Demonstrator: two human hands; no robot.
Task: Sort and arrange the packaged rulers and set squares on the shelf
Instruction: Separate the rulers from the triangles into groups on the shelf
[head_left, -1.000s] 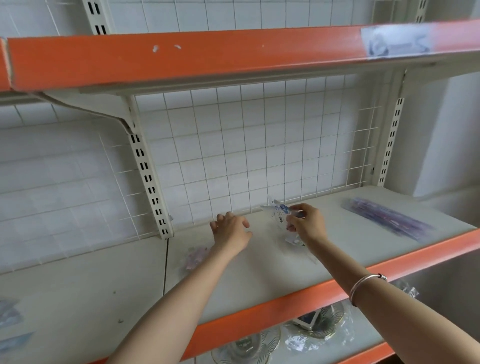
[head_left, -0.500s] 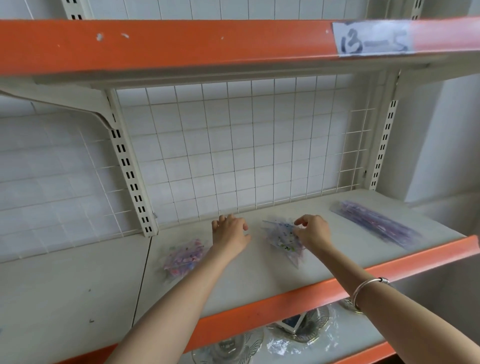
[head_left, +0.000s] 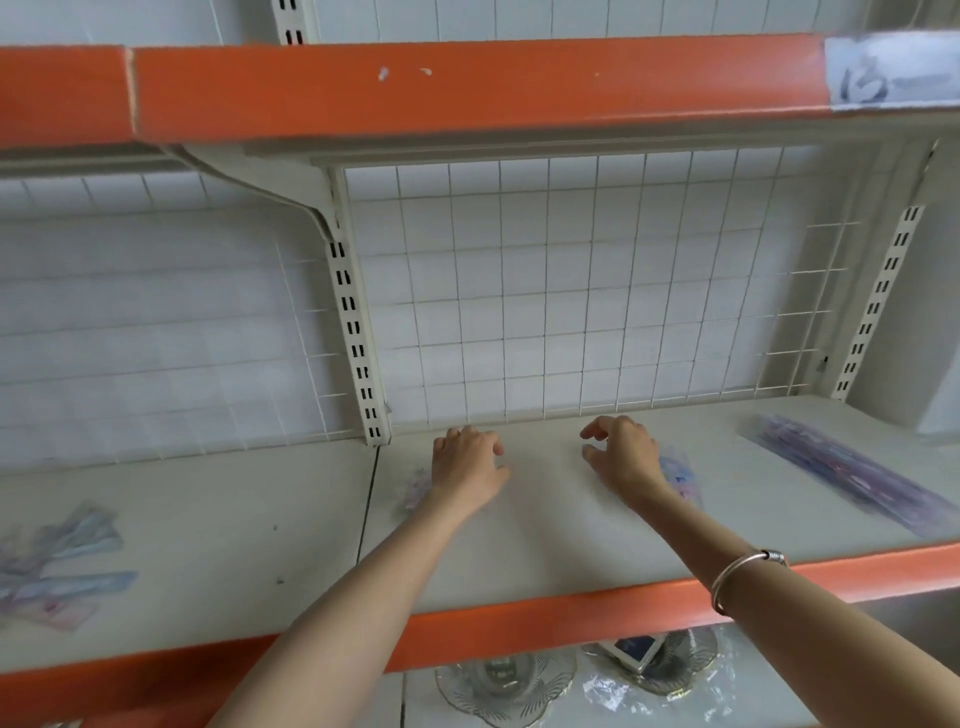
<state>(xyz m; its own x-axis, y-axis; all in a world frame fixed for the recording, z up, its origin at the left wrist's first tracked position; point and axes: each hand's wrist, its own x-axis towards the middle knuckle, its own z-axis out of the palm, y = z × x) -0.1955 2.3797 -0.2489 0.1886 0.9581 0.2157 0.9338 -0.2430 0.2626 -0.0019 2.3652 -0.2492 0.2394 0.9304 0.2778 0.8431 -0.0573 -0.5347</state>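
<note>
Nearest to us, below the orange front lip (head_left: 519, 626) of the shelf (head_left: 545, 535), we see wrapped glass dishes (head_left: 504, 686) on the lower level. Both forearms reach over the lip, the right one wearing a silver bangle (head_left: 744, 571).

On the left bay lies a loose scatter of packaged rulers (head_left: 57, 569), blurred, their long sides running roughly left to right and overlapping at slight angles.

Further in, the left hand (head_left: 467, 462) rests palm down on the shelf, fingers loosely bent and holding nothing. Its wrist covers part of a small pinkish pack (head_left: 415, 488), too blurred for us to tell which way it points. The right hand (head_left: 623, 457) hovers well apart from the left, thumb and forefinger spread and gripping nothing. Just beside its outer edge lies a set-square pack (head_left: 680, 478), partly hidden by the wrist.

Well to the right, a long ruler pack (head_left: 852, 480) lies flat, its long axis slanting from back left to front right, the near end close to the lip.

Behind the hands stands the wire grid back panel (head_left: 571, 291), with a slotted upright (head_left: 354, 332) dividing the two bays. Above it hangs the upper shelf (head_left: 467, 88), which carries a handwritten label (head_left: 889, 70).
</note>
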